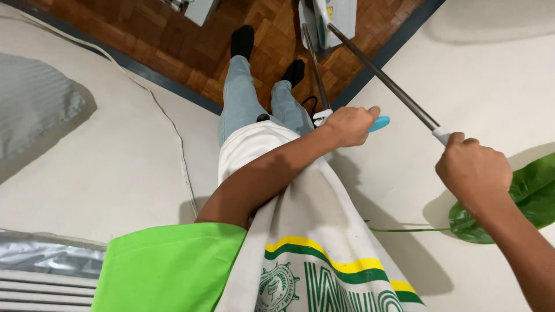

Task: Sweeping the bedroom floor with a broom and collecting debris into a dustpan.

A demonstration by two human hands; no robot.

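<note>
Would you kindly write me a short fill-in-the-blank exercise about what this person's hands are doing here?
1. The right hand grips the white end of a long ____ pole.
2. The left hand holds a light ____ handle.
3. A large ____ leaf lies beside the right hand.
4. The floor under the feet is made of ____.

Missing words: metal; blue; green; wood

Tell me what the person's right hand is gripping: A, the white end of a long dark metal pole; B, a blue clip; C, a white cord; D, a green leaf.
A: the right hand is closed around the white end of the long dark pole, while the green leaf lies beside it, unheld.
</note>
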